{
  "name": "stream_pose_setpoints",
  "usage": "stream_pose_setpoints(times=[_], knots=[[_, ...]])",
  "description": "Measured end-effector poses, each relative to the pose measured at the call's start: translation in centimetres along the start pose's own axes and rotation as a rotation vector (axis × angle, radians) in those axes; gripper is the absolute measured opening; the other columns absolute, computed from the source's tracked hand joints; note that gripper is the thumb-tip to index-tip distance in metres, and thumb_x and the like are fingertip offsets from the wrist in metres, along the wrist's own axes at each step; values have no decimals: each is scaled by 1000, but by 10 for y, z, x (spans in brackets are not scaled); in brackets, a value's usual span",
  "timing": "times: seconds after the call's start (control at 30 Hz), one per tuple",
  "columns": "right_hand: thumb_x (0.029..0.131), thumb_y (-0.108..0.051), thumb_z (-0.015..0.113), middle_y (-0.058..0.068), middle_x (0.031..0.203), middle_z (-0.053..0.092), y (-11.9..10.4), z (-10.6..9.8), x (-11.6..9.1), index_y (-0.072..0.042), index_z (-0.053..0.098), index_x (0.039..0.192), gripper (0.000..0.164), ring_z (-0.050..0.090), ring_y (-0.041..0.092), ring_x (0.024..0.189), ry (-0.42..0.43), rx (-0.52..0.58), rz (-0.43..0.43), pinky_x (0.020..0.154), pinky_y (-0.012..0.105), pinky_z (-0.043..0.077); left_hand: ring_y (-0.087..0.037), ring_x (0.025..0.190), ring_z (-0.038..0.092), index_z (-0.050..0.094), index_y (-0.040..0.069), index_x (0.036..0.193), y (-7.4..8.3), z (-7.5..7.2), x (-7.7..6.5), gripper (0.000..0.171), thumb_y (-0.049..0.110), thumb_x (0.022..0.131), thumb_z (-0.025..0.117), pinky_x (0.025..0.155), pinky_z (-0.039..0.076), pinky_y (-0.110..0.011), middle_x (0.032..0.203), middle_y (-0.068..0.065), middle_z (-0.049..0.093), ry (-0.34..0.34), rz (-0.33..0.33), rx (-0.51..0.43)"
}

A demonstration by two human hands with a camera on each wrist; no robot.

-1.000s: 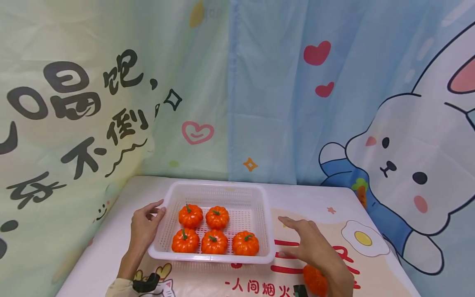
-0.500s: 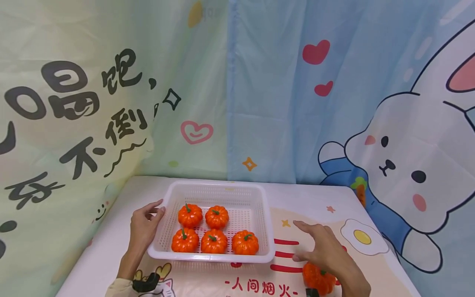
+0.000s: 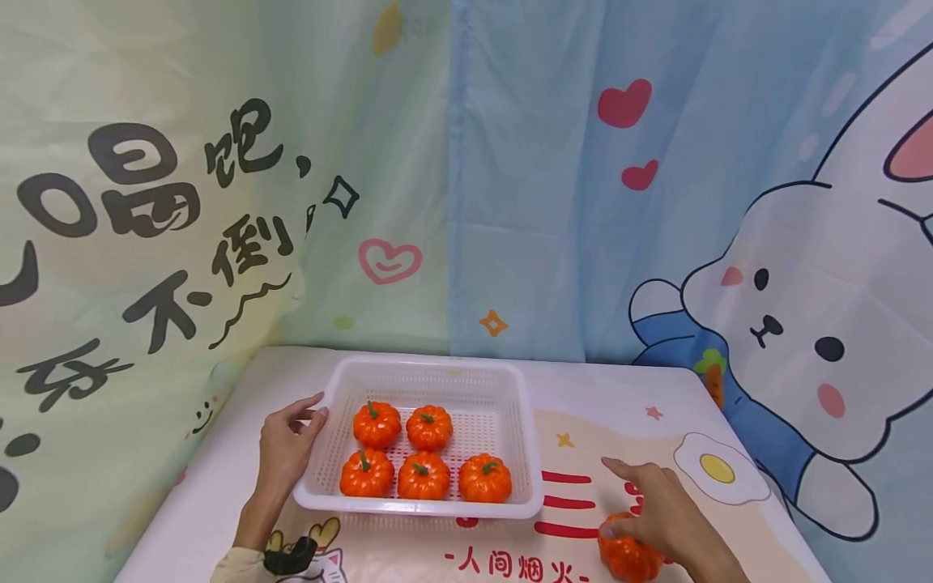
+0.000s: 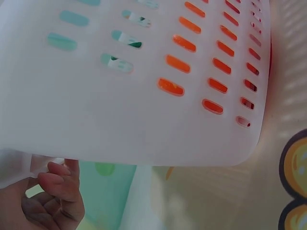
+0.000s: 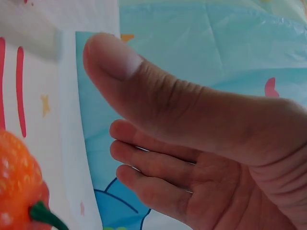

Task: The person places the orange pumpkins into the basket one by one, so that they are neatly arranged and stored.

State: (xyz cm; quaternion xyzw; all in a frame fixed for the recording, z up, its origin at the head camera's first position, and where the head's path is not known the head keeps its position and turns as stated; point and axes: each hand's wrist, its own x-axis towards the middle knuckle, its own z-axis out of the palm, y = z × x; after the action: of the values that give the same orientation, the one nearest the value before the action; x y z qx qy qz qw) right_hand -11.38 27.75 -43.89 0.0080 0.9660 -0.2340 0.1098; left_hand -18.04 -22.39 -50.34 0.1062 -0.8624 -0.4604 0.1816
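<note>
A white plastic basket [image 3: 415, 508] with slotted walls stands on the table, holding several small orange pumpkins [image 3: 423, 478] with green stems. At its left rim, my left hand [image 3: 284, 445] grips the edge with thumb and fingers; the left wrist view shows curled fingers below the basket wall [image 4: 120, 120]. To the right of the basket, my right hand [image 3: 659, 506] hovers beside and partly over a loose pumpkin [image 3: 625, 557], thumb and fingers apart. The right wrist view has this pumpkin [image 5: 17, 177] at the lower left, apart from the spread thumb.
A printed cloth [image 3: 503, 563] with red writing, stripes and a fried egg [image 3: 717, 470] covers the table. Behind the table hangs a curtain [image 3: 525, 202] with a rabbit print. A dark band [image 3: 290, 557] circles my left wrist.
My right hand has moved right and slightly down, away from the basket and towards the loose pumpkin. The left hand and the basket have stayed in place.
</note>
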Motion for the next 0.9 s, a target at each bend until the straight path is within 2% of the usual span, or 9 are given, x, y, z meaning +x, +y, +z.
stream_pose_setpoints(times=[0.13,0.37,0.63,0.9], knots=[[58,-36,96,16,123,66,10,3,2,-11,57,143,96,58,30,109,-17,9,20,72,41,62,-16,73,55,70,15,129,1,1,1,36,28,96,69,57,46,-19,104,-16,75,-2,5,0],[57,-34,97,17,123,68,21,10,5,-11,60,140,94,60,31,107,-46,8,52,75,44,62,-17,75,55,69,16,130,2,1,1,36,29,96,68,59,46,-18,105,-15,74,-6,-4,12],[48,-35,98,13,119,68,35,21,5,-12,62,137,99,62,28,107,-80,52,105,75,43,62,-17,75,55,69,16,130,1,1,1,37,30,96,68,59,45,-19,105,-15,74,-3,-7,20],[44,-31,99,18,127,65,47,31,4,-11,62,137,102,60,30,111,-99,103,152,79,46,61,-17,75,55,69,16,130,0,0,0,37,30,96,69,60,46,-18,105,-15,74,-3,-11,14]])
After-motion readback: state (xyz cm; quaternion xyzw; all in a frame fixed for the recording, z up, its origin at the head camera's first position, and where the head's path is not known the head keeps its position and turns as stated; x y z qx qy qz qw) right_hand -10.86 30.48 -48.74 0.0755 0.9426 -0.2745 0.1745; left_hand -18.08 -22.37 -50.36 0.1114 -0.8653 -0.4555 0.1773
